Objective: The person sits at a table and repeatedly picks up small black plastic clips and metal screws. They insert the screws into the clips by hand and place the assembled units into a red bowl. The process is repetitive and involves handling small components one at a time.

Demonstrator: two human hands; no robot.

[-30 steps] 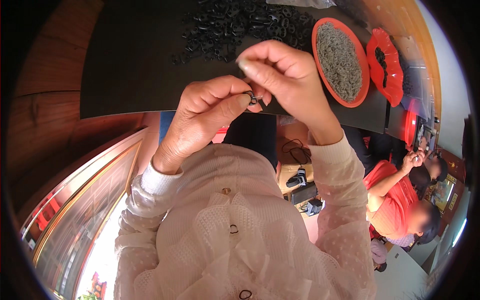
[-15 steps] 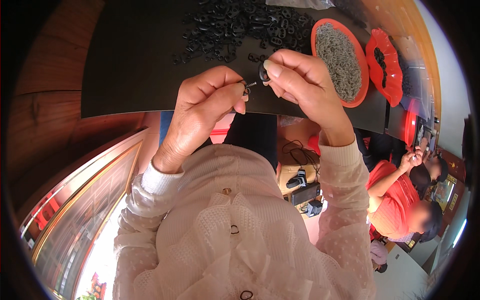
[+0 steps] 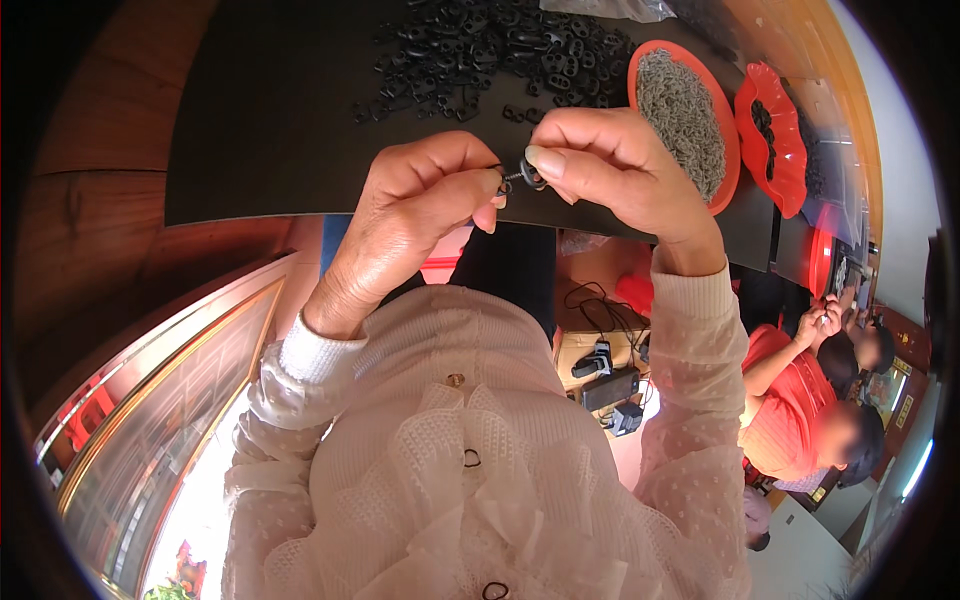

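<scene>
Above the near edge of the dark tabletop (image 3: 270,120) my two hands meet at their fingertips. My left hand (image 3: 425,205) pinches a small black plastic cord-lock part (image 3: 504,188), with a thin metal spring (image 3: 515,177) standing out of it to the right. Between thumb and fingers, my right hand (image 3: 615,165) grips a rounded black cord-lock part (image 3: 533,176). The spring's right end reaches this rounded part; whether it sits inside a hole cannot be made out. Fingers cover much of both black parts.
Loose black plastic parts (image 3: 500,50) are heaped beyond my hands. To the right stand an orange-red dish (image 3: 736,165) full of small grey springs and a wavy red dish (image 3: 793,125) holding black pieces. A person in red (image 3: 795,410) sits at right.
The gap between my hands has closed: the spring, free at its right end before, now meets the rounded part. My right hand has turned slightly.
</scene>
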